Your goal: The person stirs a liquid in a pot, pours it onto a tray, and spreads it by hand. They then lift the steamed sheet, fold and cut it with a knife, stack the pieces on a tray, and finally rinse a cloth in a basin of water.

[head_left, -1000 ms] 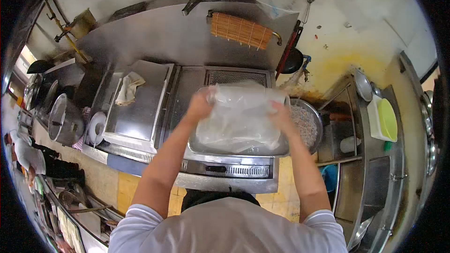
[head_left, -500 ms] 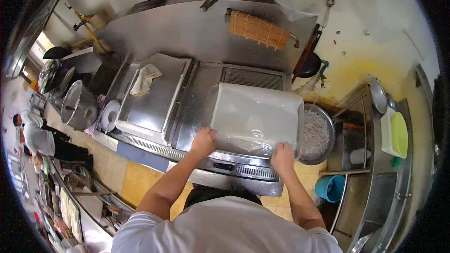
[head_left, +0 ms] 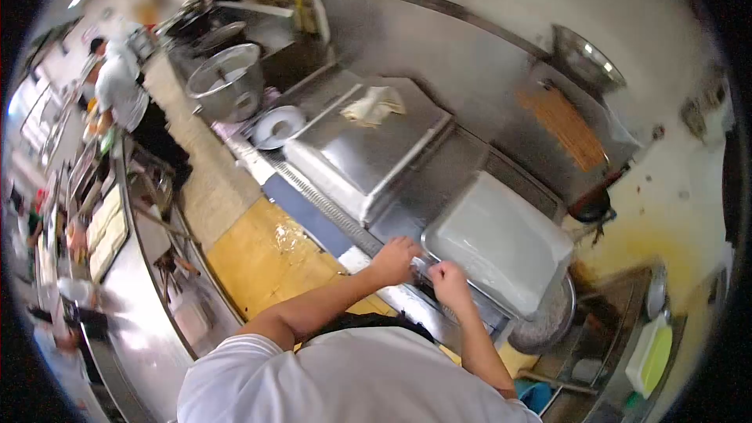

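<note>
A metal tray [head_left: 429, 252] with a smooth, glossy, whitish layer [head_left: 501, 235] over it sits on the steel counter in front of me. Close to its near-left corner is my left hand [head_left: 394, 262], its fingers curled together. My right hand [head_left: 452, 285] is closed in a fist-like pinch at the tray's near edge, a short gap from the left. Whatever lies between the fingers of either hand is too small or blurred to see. Beyond the tray's right end, a round metal bowl [head_left: 570, 309] is partly hidden beneath it.
On the left stands a steel lid-like cover [head_left: 345, 149] with a folded cloth [head_left: 374, 106] on top. Further left are a white disc [head_left: 279, 127] and a big pot [head_left: 227, 82]. A co-worker [head_left: 125, 86] stands by the long work table [head_left: 149, 298]. A green tub [head_left: 652, 356] is at right.
The view has swung to the left. My right hand has left the tray's near-right corner and come over beside my left hand, near the left corner. The tray remains on the counter.
</note>
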{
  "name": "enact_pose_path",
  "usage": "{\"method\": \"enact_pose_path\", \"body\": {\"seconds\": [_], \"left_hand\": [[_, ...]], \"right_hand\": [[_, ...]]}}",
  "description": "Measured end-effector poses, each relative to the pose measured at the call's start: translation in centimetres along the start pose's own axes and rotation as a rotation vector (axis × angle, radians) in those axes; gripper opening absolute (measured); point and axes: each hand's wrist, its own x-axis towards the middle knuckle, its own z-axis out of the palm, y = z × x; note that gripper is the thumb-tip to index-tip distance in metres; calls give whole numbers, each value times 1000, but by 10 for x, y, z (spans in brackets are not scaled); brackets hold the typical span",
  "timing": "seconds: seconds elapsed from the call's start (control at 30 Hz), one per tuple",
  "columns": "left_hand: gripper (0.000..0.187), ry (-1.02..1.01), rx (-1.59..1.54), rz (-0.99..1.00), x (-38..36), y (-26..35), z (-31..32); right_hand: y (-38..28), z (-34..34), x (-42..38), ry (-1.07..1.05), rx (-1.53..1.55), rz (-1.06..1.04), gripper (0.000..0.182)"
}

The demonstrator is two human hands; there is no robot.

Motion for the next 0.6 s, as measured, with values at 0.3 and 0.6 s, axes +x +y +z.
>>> {"method": "enact_pose_path", "body": {"seconds": [0.3,0.6], "left_hand": [[25,124,-147,-436,-179,-117,-118],[17,506,-149,-728,-316,-190,-254]], "right_hand": [[-193,174,42,-310,-40,-375,26],[-362,314,90,-543,-71,-611,29]]}}
